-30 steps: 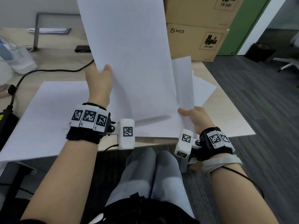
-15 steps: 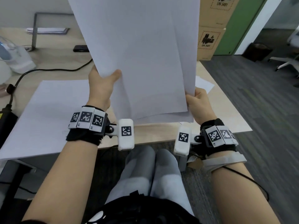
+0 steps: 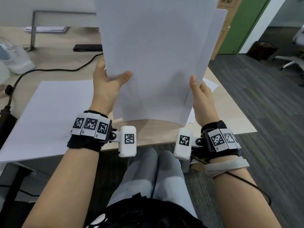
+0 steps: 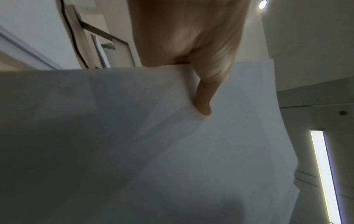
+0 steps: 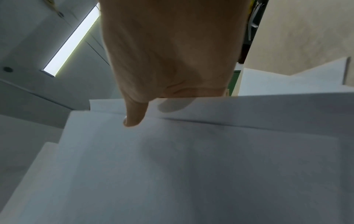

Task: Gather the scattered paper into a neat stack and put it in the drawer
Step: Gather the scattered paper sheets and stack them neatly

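**Paper stack held upright between both hands**

While both hands grip it, the paper stack (image 3: pixel 153 60) stands nearly upright above the near edge of the worktop (image 3: pixel 158 129), its lower edge clear of the surface. The left hand (image 3: pixel 107 86) holds the left margin: the thumb (image 4: pixel 204 97) presses across the near face, and the fingers lie behind the sheets, out of view. The right hand (image 3: pixel 203 97) holds the right margin in the same way, thumb (image 5: pixel 135 115) on the near face, fingers behind; one fingertip shows as a shadow through the top sheet in the right wrist view. The sheets are not yet squared: offset edges step out at the upper right of the stack, beyond the right-hand fingers.

Left of the left-hand fingers, a large white sheet (image 3: pixel 49 116) lies flat on the worktop. A corner of another sheet (image 3: pixel 211 85) lies on the worktop just beyond the right hand. Beyond the left hand, a black cable (image 3: pixel 54 69) crosses the worktop and a dark phone (image 3: pixel 87 47) lies farther back. Cardboard boxes (image 3: pixel 222 30) stand behind the stack. No drawer is identifiable in any view.
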A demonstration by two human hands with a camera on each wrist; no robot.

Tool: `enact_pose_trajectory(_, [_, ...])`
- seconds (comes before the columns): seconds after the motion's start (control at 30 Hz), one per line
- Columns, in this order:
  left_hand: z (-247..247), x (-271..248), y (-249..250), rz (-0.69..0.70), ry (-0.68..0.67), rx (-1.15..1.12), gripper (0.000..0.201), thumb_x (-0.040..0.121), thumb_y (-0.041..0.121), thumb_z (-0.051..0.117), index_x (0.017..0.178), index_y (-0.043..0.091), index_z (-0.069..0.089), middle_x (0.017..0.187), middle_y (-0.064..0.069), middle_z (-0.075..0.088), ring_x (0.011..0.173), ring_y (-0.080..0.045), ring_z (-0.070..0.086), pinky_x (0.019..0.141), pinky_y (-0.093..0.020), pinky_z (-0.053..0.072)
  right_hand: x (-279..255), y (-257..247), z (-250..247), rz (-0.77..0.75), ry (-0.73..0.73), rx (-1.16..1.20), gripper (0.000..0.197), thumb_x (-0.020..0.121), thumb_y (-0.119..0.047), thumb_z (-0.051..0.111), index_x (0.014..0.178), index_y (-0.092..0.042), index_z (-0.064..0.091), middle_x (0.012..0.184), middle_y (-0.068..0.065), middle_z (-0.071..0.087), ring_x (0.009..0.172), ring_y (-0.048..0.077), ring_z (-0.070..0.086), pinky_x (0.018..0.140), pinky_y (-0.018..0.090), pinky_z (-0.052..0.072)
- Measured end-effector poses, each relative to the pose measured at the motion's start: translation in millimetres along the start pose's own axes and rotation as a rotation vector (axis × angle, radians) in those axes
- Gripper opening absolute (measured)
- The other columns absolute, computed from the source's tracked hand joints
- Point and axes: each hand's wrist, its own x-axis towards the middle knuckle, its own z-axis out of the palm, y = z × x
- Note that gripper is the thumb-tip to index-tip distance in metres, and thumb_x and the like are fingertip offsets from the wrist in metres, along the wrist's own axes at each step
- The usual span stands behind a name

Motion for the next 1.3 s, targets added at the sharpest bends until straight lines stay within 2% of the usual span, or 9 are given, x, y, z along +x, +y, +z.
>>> enact_pose_trajectory(0.1, [0,0,4,0.005,-0.05,0.014,0.054,0.073,0.009,0.078,0.12,-0.003,0.054,0.114,-0.011,0.067,0.104,-0.022,0.066,0.084,-0.031,0.054,1,-4,4,-0.055,0.017,0.003,0.024,0.094,-0.019,0.058,0.114,-0.008,0.061,0.112,0.004,0.068,0.105,0.017,0.065,0.088,0.03,0.052])
enact_pose_trajectory(0.27, [6,-7,-2,-0.028,0.016,-0.034,0.046,0.078,0.02,0.078,0.115,-0.002,0.06,0.104,-0.006,0.07,0.096,-0.021,0.069,0.081,-0.032,0.056,0,-1,8,-0.07,0.015,0.042,0.029,0.085,-0.009,0.068,0.112,-0.001,0.062,0.106,0.007,0.07,0.099,0.02,0.067,0.083,0.031,0.053])
enact_pose_trajectory(0.47, [5,-12,-17,-0.077,0.129,-0.026,0.03,0.086,0.042,0.067,0.07,0.023,0.049,0.061,0.012,0.05,0.06,-0.005,0.047,0.064,-0.019,0.041,-1,-1,4,-0.082,0.031,0.019,0.02,0.078,-0.012,0.071,0.095,-0.005,0.065,0.093,0.004,0.069,0.084,0.014,0.065,0.072,0.025,0.052])
enact_pose_trajectory(0.6, [11,-19,-23,-0.084,0.086,-0.019,0.025,0.093,0.043,0.057,0.079,0.022,0.055,0.081,0.005,0.057,0.078,-0.009,0.054,0.076,-0.025,0.045,1,-5,13,-0.115,0.043,0.037,0.016,0.078,-0.006,0.073,0.092,-0.012,0.067,0.093,0.003,0.071,0.086,0.018,0.068,0.075,0.029,0.054])
enact_pose_trajectory(0.77, [7,-17,-21,-0.083,0.111,-0.025,0.029,0.098,0.041,0.049,0.073,0.025,0.049,0.07,0.013,0.05,0.064,-0.001,0.047,0.066,-0.017,0.038,3,-5,7,-0.102,0.032,0.038,0.024,0.073,-0.014,0.074,0.095,-0.008,0.066,0.098,0.009,0.069,0.09,0.022,0.066,0.079,0.033,0.053])
enact_pose_trajectory(0.9, [13,-20,-22,-0.104,0.059,-0.011,0.018,0.098,0.04,0.049,0.094,0.025,0.058,0.097,0.011,0.067,0.093,-0.005,0.064,0.087,-0.025,0.051,1,5,12,-0.027,0.04,0.045,0.037,0.071,-0.013,0.076,0.105,-0.002,0.066,0.1,0.01,0.071,0.09,0.022,0.068,0.075,0.03,0.054])
enact_pose_trajectory(1.07, [12,-24,-40,-0.175,0.101,0.04,0.027,0.095,0.052,0.044,0.089,0.026,0.049,0.096,0.009,0.06,0.09,-0.005,0.057,0.088,-0.027,0.045,-1,15,9,0.051,0.037,0.017,0.031,0.071,-0.013,0.076,0.099,-0.003,0.068,0.098,0.01,0.071,0.088,0.02,0.068,0.077,0.029,0.055])
enact_pose_trajectory(1.2, [14,-24,-49,-0.254,0.083,0.107,0.039,0.102,0.049,0.025,0.126,0.028,0.048,0.135,0.011,0.05,0.126,-0.007,0.045,0.107,-0.029,0.034,-1,28,10,0.061,0.059,-0.065,0.01,0.08,-0.001,0.072,0.084,-0.009,0.07,0.08,-0.003,0.072,0.077,0.013,0.068,0.076,0.029,0.056])
enact_pose_trajectory(1.3, [12,-9,-51,-0.368,0.038,0.198,0.064,0.099,0.057,0.017,0.15,0.02,0.028,0.155,0.008,0.028,0.142,-0.011,0.025,0.118,-0.035,0.02,7,30,10,0.068,0.091,-0.105,0.01,0.083,-0.001,0.068,0.08,-0.01,0.069,0.076,-0.004,0.071,0.071,0.012,0.067,0.072,0.028,0.057])
